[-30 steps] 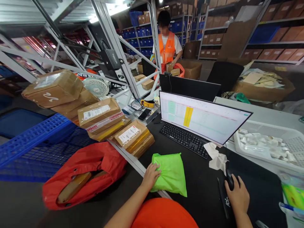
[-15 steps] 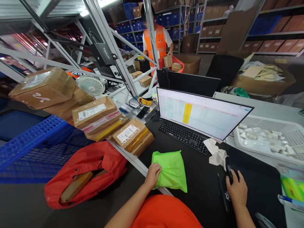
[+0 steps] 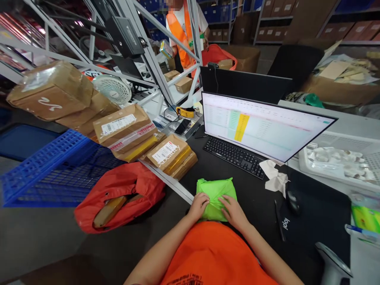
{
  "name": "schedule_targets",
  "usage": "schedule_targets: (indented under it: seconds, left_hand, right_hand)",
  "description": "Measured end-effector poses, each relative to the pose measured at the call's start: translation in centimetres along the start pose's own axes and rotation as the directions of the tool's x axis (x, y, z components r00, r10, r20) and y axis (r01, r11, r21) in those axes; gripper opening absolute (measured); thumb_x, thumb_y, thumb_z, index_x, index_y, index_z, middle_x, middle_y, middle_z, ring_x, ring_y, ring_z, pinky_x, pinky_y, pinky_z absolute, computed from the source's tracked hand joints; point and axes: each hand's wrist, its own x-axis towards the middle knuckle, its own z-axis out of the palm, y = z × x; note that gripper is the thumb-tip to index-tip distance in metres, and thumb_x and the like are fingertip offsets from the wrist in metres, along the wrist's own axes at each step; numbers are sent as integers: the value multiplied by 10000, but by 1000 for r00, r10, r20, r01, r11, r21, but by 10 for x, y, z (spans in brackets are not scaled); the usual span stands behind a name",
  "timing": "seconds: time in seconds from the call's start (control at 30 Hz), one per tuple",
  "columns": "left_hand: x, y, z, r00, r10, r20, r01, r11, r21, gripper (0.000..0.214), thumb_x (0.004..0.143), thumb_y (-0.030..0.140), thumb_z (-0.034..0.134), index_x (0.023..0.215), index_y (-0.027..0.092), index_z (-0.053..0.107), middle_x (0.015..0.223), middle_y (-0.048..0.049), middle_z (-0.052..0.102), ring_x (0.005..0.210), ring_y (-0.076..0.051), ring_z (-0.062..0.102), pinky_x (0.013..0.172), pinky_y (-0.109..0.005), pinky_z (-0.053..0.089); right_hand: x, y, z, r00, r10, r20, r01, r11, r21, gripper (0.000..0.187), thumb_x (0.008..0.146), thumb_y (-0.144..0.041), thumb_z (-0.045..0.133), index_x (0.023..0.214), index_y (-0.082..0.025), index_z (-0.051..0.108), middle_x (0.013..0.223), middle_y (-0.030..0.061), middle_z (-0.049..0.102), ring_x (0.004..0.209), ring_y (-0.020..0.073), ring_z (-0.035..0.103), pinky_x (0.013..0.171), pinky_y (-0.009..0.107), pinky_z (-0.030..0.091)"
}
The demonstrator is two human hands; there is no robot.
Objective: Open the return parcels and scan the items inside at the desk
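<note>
A bright green plastic mailer bag lies on the black desk mat right in front of my body. My left hand has its bent fingers closed on the bag's left side. On the bag's right part rest the fingertips of my right hand, spread apart and not gripping. To the right, the black computer mouse sits untouched on the mat. A dark pen-like stick lies beside it, and a handheld scanner is near the lower right.
Behind the keyboard stands a lit monitor. Crumpled tissue lies near it. Taped cardboard boxes line the left, above a red bag and blue crate. A co-worker in an orange vest stands beyond the frame.
My right hand has let go of the mouse and moved left onto the green bag. My left hand stays on the bag. The co-worker now holds a small colourful box up higher.
</note>
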Motion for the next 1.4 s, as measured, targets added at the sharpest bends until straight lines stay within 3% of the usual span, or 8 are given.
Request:
schedule_targets:
  seconds: [0.13, 0.37, 0.57, 0.67, 0.83, 1.1, 1.27, 1.4]
  left_hand:
    - [-8, -9, 0, 997, -8, 77, 9, 1000, -17, 151, 892, 184, 536, 807, 187, 661, 941, -60, 696, 947, -200, 596, 922, -371, 439]
    - [-17, -20, -3, 970, 34, 242, -41, 999, 28, 210, 918, 228, 516, 780, 197, 671, 889, -29, 701, 891, -183, 578, 903, -355, 402]
    - [-31, -24, 3, 933, 109, 344, -184, 964, 193, 302, 875, 353, 675, 622, 191, 640, 954, 6, 677, 936, -188, 516, 837, -333, 350]
    - [-29, -26, 2, 905, 218, 365, -326, 906, 270, 347, 874, 397, 699, 607, 186, 633, 933, 10, 671, 916, -176, 520, 805, -324, 342]
    - [-21, -27, -6, 855, 406, 323, -519, 686, 510, 439, 864, 586, 647, 664, 196, 638, 844, -20, 622, 870, -196, 496, 750, -346, 330]
    - [-29, -44, -15, 875, 416, 246, -469, 606, 643, 488, 812, 657, 646, 684, 187, 634, 767, -29, 584, 811, -192, 472, 761, -348, 332]
    - [-27, -45, -24, 950, 215, 227, -312, 696, 646, 428, 896, 581, 609, 739, 188, 672, 793, -26, 609, 834, -179, 480, 796, -345, 337]
    - [-27, -31, -21, 993, 16, 119, -84, 801, 593, 290, 932, 365, 596, 713, 190, 669, 844, -37, 627, 890, -189, 508, 863, -368, 362]
  right_hand:
    - [24, -14, 16, 991, -47, 128, 50, 999, -15, 349, 858, -298, 638, 1204, -256, 656, 1297, 113, 557, 1178, 301, 503, 1006, 499, 414]
    - [18, -13, 33, 984, -82, 161, 77, 996, 40, 289, 857, -485, 644, 1019, -257, 714, 1196, 86, 551, 1098, 288, 496, 922, 469, 403]
    - [19, -12, 43, 959, -178, 219, 177, 984, 27, 527, 890, -636, 521, 679, -168, 639, 1060, 72, 551, 1022, 289, 481, 858, 454, 383]
    - [19, -6, 38, 938, -242, 248, 247, 969, 7, 572, 895, -634, 513, 592, -152, 561, 1007, 59, 556, 980, 262, 483, 844, 433, 402]
    - [24, 15, 11, 921, -315, 231, 355, 922, -158, 436, 827, -608, 648, 700, -193, 689, 1133, 79, 618, 1112, 313, 503, 920, 506, 437]
    - [9, 69, -43, 909, -357, 214, 413, 839, -355, 282, 887, -468, 642, 800, -209, 713, 1124, 110, 661, 1125, 303, 553, 956, 481, 462]
    - [-3, 88, -58, 909, -404, 103, 410, 822, -395, 274, 908, -424, 626, 749, -205, 671, 1086, 82, 660, 1054, 251, 572, 927, 397, 470]
    - [-1, 68, -46, 917, -390, -81, 331, 859, -390, 283, 924, -323, 600, 671, -206, 640, 1015, 69, 658, 981, 221, 595, 883, 370, 483]
